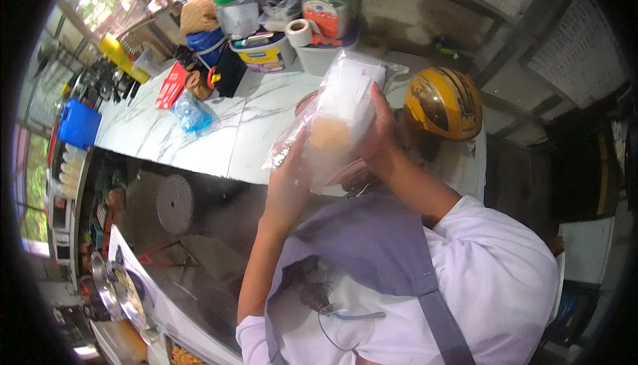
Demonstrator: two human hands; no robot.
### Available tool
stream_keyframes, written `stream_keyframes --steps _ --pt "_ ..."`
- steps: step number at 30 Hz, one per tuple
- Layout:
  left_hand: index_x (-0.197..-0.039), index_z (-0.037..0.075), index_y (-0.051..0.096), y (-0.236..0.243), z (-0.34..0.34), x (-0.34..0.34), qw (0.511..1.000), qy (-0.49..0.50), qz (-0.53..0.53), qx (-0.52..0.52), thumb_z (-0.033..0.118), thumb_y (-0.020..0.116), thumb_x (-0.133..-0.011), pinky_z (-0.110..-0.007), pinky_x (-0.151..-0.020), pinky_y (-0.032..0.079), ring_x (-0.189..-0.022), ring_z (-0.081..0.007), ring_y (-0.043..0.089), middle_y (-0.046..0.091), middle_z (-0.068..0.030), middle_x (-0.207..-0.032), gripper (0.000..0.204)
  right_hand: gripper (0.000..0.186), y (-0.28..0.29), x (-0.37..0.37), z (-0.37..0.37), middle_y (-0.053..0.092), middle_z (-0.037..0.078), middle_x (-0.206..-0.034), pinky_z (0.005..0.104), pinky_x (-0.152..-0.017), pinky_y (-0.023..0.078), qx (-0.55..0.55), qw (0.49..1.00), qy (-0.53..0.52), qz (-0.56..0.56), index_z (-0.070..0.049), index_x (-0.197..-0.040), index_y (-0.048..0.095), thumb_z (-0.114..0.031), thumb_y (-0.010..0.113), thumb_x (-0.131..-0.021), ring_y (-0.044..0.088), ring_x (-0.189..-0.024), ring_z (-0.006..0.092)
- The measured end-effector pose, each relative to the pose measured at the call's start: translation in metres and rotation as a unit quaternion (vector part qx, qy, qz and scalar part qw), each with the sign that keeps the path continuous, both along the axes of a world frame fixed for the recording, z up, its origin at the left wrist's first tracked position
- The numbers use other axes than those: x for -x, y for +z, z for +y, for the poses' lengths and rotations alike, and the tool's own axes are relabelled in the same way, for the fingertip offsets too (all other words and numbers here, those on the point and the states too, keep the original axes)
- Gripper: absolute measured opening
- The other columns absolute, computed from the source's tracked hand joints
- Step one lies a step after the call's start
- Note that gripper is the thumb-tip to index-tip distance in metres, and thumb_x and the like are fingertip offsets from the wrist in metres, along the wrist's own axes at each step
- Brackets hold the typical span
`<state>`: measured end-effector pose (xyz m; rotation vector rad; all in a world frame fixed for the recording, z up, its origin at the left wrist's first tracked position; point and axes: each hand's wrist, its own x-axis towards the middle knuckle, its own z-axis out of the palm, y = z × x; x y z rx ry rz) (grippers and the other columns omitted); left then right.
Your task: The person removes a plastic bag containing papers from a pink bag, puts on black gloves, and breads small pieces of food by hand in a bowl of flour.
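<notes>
Between my two hands is a clear plastic bag (345, 99), held up over the near edge of the table. White flat pieces fill its upper part, and a tan patch shows lower down; what they are exactly I cannot make out. My left hand (290, 176) grips the bag's lower left side, its fingers partly hidden by the loose plastic. Along the right side, my right hand (381, 126) is closed round the bag with the thumb upward. A reddish-brown thing (349, 174) shows behind the bag, mostly covered.
A yellow helmet (444, 102) sits on the marble-patterned table (266, 119), right of the bag. Green-lidded jars (236, 13), tubs (266, 56) and a tape roll (299, 33) crowd the back. Blue plastic (193, 112) and a red packet (172, 86) lie at the left.
</notes>
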<state>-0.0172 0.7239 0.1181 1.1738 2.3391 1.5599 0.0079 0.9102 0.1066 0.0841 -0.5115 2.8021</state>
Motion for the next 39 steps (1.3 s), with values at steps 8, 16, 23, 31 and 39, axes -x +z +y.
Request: stream_keyframes --steps 8,16,23,31,39 --pt "-0.078 -0.001 0.055 -0.013 0.047 0.032 0.994 0.028 0.063 -0.082 0.001 0.065 -0.077 -0.023 -0.050 0.040 -0.061 -0.0107 0.053 0.054 -0.0057 -0.065 0.010 0.056 -0.004 0.004 0.032 0.049 0.011 -0.122 0.0447 -0.098 0.035 -0.002 0.997 -0.047 -0.062 -0.009 -0.130 0.037 -0.040 0.052 -0.086 0.047 -0.113 0.0278" --pt "-0.071 -0.003 0.056 -0.007 0.050 0.033 0.997 0.051 0.051 0.021 0.002 0.069 -0.073 -0.031 -0.056 0.044 -0.062 -0.0222 0.057 0.059 -0.0108 -0.071 0.014 0.054 -0.009 0.007 0.035 0.048 0.012 -0.122 0.0456 -0.098 0.035 0.019 0.991 -0.078 -0.109 -0.008 -0.128 0.039 -0.037 0.053 -0.085 0.047 -0.112 0.0287" --pt "-0.083 0.003 0.058 -0.011 0.055 0.045 0.979 0.127 0.152 0.036 0.012 0.070 -0.075 -0.031 -0.047 0.037 -0.047 -0.0207 0.044 0.050 -0.0078 -0.058 0.017 0.055 -0.009 0.012 0.018 0.049 0.011 -0.119 0.0448 -0.097 0.036 0.042 0.992 -0.027 -0.118 -0.010 -0.129 0.037 -0.036 0.056 -0.084 0.047 -0.111 0.0280" --pt "-0.094 0.005 0.066 -0.002 0.052 0.038 0.998 0.011 0.023 0.051 0.009 0.070 -0.074 -0.032 -0.070 0.046 -0.075 -0.0250 0.057 0.060 -0.0121 -0.086 0.022 0.061 -0.025 0.016 0.018 0.052 0.017 -0.117 0.0457 -0.096 0.039 0.039 0.992 0.013 -0.119 -0.004 -0.126 0.041 -0.048 0.049 -0.084 0.051 -0.109 0.0301" --pt "-0.092 0.009 0.068 -0.003 0.051 0.037 0.988 0.025 0.128 0.077 0.001 0.064 -0.071 -0.032 -0.067 0.048 -0.075 -0.0261 0.060 0.061 -0.0123 -0.090 0.023 0.058 -0.012 0.014 0.011 0.053 0.009 -0.109 0.0428 -0.090 0.042 0.102 0.987 0.046 -0.118 -0.012 -0.125 0.041 -0.048 0.056 -0.082 0.054 -0.099 0.0254"
